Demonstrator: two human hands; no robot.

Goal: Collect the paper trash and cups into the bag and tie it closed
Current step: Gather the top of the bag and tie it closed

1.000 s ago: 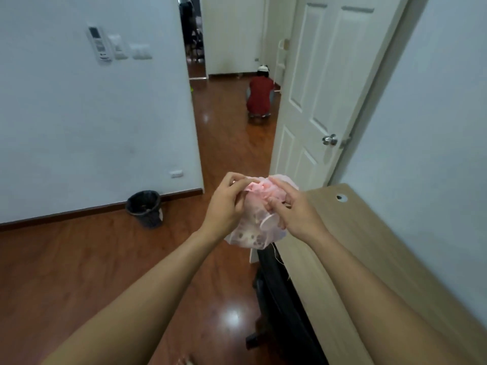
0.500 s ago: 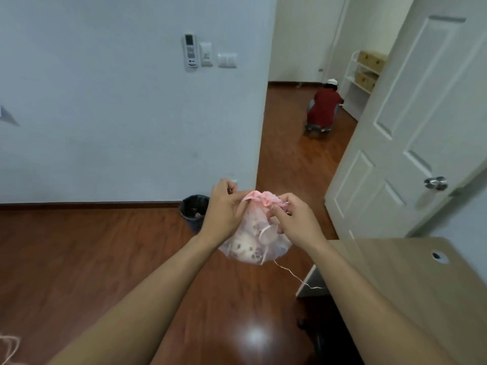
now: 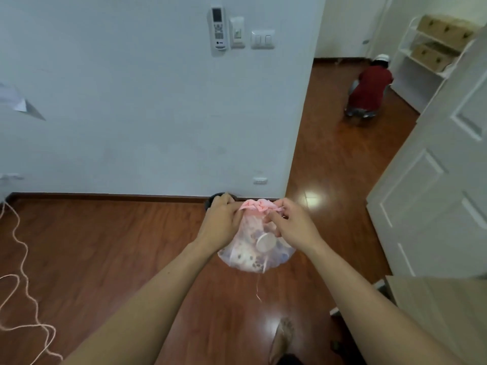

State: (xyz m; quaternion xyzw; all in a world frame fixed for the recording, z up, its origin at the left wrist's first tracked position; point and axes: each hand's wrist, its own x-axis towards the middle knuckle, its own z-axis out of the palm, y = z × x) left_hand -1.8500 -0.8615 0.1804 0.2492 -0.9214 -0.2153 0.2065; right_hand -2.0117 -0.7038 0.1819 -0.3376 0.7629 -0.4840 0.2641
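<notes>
Bag (image 3: pixel 245 255) hangs over floor (image 3: pixel 105 259), long axis vertical, gathered pink neck (image 3: pixel 257 206) on top between both hands. Left hand (image 3: pixel 221 222) grips neck's left side; right hand (image 3: pixel 292 227) pinches its right side, equally near. Cup (image 3: pixel 266 242) inside.

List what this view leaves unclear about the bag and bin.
- Head view: neck of the bag bunched between left hand and right hand; fingers hide any knot.
- The bin: only a dark rim shows behind the left hand.
- Contents: one cup reads; the rest blurs through plastic.
- The string: cut off at the left edge.
</notes>
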